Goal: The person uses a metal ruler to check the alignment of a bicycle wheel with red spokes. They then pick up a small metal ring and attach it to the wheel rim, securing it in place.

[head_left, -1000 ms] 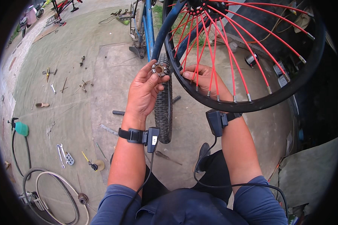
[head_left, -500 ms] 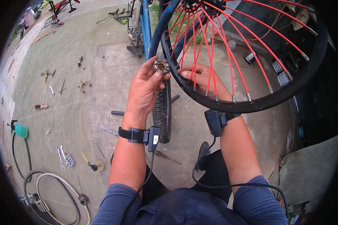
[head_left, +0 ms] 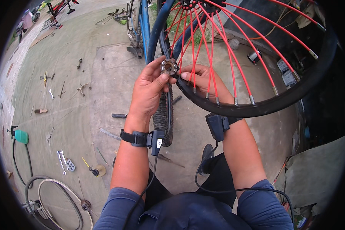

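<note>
My left hand (head_left: pixel 153 82) is closed on a round, notched metal spoke wrench (head_left: pixel 168 67), held upright at the left inner edge of a wheel's black rim (head_left: pixel 257 109). My right hand (head_left: pixel 197 78) grips the rim from behind the red spokes (head_left: pixel 230 50), its thumb near a spoke's lower end beside the wrench. The wheel's hub (head_left: pixel 188 4) sits at a blue fork (head_left: pixel 153 38) at the top. Behind my left hand a knobbly tire (head_left: pixel 162 120) extends downward. Both wrists carry black strapped devices.
Wrenches (head_left: pixel 64 161), pliers (head_left: pixel 45 78) and other tools lie on a ground sheet (head_left: pixel 65 122) at left, with a teal sprayer (head_left: pixel 21 136) and an inner tube with rim (head_left: pixel 55 201). Grey sheeting (head_left: pixel 314 172) and a metal can (head_left: pixel 253 56) are at right. Other bicycles (head_left: pixel 59 11) stand behind.
My left hand has moved slightly right and up, bringing the wrench against the rim. My right hand has shifted slightly left; the wheel's lower rim has shifted a little.
</note>
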A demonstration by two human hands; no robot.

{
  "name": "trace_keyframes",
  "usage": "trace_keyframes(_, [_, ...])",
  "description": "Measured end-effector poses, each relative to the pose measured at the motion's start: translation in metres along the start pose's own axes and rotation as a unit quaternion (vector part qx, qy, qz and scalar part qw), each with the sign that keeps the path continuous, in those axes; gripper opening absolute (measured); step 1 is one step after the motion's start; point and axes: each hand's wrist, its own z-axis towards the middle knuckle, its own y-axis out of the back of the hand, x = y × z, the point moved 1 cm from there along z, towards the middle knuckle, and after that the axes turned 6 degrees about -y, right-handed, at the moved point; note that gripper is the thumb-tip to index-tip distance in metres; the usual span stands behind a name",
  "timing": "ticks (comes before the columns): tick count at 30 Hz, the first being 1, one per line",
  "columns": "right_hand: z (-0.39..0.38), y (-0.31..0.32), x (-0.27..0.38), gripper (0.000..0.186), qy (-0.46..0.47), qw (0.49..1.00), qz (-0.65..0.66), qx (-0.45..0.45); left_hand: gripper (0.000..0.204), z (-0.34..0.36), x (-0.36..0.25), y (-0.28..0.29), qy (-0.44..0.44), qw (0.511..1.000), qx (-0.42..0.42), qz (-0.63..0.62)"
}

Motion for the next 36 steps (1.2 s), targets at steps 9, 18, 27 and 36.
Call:
trace_keyframes(9, [-0.001,-0.001,0.0,0.018,-0.002,1.0,0.017,0.004,0.047,0.0,0.003,0.0,0.001,0.996,0.013,-0.091])
trace_keyframes(18, [-0.003,-0.004,0.004,0.021,-0.003,1.0,0.008,-0.001,0.052,0.001,0.0,-0.001,0.009,0.999,0.003,-0.054])
trace_keyframes(27, [0.0,0.001,0.0,0.021,0.003,1.0,0.004,0.008,0.042,0.002,-0.009,-0.011,-0.011,0.996,-0.015,0.089])
trace_keyframes(36, [0.003,0.001,-0.002,0.026,0.031,0.999,-0.005,0.022,0.042,0.0,-0.01,-0.018,-0.02,0.99,-0.028,0.133])
